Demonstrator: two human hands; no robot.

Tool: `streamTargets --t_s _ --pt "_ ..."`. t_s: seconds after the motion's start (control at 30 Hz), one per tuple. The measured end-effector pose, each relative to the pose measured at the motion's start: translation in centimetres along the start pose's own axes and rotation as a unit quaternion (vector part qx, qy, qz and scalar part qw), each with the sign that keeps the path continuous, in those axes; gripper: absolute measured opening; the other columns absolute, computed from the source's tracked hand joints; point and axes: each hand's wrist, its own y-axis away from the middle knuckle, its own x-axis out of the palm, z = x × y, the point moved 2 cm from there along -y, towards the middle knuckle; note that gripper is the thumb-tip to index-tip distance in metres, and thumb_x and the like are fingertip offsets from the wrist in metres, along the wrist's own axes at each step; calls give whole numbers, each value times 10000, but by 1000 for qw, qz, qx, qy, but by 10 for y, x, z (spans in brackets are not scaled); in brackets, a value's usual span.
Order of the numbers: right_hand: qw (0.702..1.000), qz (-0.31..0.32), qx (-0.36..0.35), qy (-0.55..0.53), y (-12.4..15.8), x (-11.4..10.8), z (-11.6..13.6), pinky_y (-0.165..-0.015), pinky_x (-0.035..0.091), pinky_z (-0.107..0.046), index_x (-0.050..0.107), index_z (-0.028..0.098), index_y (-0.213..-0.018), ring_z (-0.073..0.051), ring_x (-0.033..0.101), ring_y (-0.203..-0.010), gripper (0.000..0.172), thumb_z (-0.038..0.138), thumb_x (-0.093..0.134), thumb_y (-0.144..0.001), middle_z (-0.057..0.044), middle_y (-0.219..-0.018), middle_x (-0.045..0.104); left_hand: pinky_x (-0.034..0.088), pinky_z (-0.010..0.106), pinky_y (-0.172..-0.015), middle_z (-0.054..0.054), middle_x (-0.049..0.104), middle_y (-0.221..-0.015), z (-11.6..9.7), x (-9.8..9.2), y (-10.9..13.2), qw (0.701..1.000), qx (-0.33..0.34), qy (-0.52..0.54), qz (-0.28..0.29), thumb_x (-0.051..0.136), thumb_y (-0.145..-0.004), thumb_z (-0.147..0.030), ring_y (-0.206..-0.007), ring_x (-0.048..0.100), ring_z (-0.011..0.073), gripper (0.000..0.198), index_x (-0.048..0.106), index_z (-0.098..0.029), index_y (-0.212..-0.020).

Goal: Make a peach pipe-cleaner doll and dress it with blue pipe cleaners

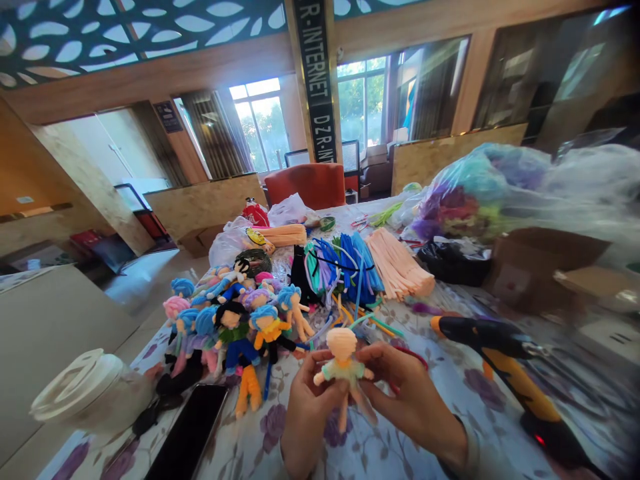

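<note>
1. Here, the left hand (pixel 309 410) pinches the pale doll (pixel 346 371) at its waist, above the floral tablecloth (pixel 243 453).
2. The right hand (pixel 411 390) pinches it near 1 arm.
3. Rightward lies 1 glue gun (pixel 523 385).

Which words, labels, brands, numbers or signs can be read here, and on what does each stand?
"R-INTERNET | DZR-INT": on the pillar, running downward; cut off at the top.
Wall sign: too small to read.
Red object: marking too blurred.
Yellow label: too blurred.
</note>
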Motion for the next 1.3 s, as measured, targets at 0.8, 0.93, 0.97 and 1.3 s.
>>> streamTargets --t_s 0.8,0.93,0.97,1.3 --pt "966 -59 -186 168 3 -3 2 -628 499 -218 634 211 -839 -148 639 -728 184 46 595 -767 -14 -756 652 441 222 -393 -9 677 -632 -1 3 5 999 -14 -42 -20 807 -589 -321 -408 543 109 293 619 -185 -768" --pt "967 -42 -180 173 3 -2 3 -619 505 -217 649 197 -877 -140 639 -706 144 83 598 -805 -35 -795 661 429 227 -391 -13 640 -537 2 4 5 999 -14 -46 -16 792 -607 -378 -386 531 118 321 649 -173 -810" --pt "968 -33 -178 172 3 -2 4 -619 505 -216 657 196 -888 -137 639 -703 129 102 597 -822 -41 -812 664 418 223 -387 -11 635 -523 4 4 5 999 -16 -45 -19 783 -618 -390 -384 531 121 336 660 -167 -837" --pt "997 26 3 75 3 2 4 -562 478 -203 677 188 -822 -119 613 -604 31 185 660 -797 9 -689 657 394 214 -387 15 682 -630 8 4 6 995 -24 -38 -85 821 -568 -359 -393 491 88 301 686 -158 -747"
